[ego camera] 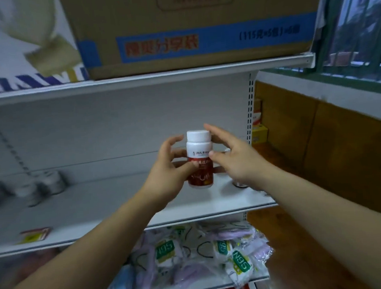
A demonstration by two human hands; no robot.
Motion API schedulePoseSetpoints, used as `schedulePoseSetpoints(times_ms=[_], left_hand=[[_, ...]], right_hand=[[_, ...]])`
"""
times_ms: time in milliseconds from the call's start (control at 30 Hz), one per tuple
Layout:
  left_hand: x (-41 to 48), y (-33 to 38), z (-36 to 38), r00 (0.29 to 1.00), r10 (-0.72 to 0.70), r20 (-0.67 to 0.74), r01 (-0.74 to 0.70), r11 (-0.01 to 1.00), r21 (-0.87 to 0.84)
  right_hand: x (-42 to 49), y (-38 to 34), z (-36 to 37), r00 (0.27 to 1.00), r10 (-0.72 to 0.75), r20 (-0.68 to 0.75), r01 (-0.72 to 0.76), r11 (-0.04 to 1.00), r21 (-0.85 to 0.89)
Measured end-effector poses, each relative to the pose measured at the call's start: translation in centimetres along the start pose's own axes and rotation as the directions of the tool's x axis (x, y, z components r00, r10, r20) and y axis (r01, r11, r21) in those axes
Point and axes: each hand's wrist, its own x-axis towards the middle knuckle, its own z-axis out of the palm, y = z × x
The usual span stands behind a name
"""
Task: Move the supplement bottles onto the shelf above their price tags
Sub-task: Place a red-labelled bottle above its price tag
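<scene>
Glossy plastic bottle [200, 159], smooth white painted-metal shelf [99, 210], matt cardboard box [193, 23] above.

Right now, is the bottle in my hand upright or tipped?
Upright: the supplement bottle has its white cap on top, held by the left hand.

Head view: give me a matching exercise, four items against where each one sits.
Items
1. supplement bottle
2. cardboard box
3. mask packs
4. price tag

Places
A. on the top shelf
B. front edge of the middle shelf, far left
C. gripped in the left hand
D. below the middle shelf

Pairs: 1-C, 2-A, 3-D, 4-B
</scene>
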Motion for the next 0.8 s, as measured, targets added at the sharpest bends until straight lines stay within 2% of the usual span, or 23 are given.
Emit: schedulePoseSetpoints(times_ms=[100,200,300,400,533,667,800], left_hand=[[-2.0,2.6,-2.2,0.997,0.069,0.034,-0.068,0.997,-0.033],[-3.8,5.0,-4.2,0.988,0.131,0.082,-0.131,0.991,-0.009],[-5.2,6.8,-5.9,0.982,0.183,0.055,-0.184,0.983,0.004],[-6.0,7.8,-6.9,0.972,0.233,0.018,-0.232,0.973,-0.006],[-6.0,8.3,-7.6,0.963,0.269,-0.017,-0.269,0.963,0.012],[-6.1,7.7,-8.5,0.966,0.249,-0.072,-0.247,0.968,0.034],[-7.2,6.2,-10.4,0.966,0.207,-0.156,-0.201,0.978,0.055]], right_hand=[[-0.2,-3.4,1.4,0.994,-0.091,-0.057,0.09,0.996,-0.011],[-0.3,-6.0,2.9,0.983,-0.165,-0.082,0.172,0.982,0.085],[-0.6,-7.9,4.7,0.972,-0.223,-0.074,0.23,0.967,0.11],[-0.9,-9.4,5.5,0.964,-0.265,-0.035,0.267,0.953,0.143],[-0.6,-10.5,5.4,0.967,-0.24,0.09,0.226,0.964,0.141],[0.7,-10.2,5.8,0.954,-0.205,0.217,0.189,0.978,0.092],[2.0,-8.9,8.9,0.942,-0.195,0.274,0.17,0.979,0.111]])
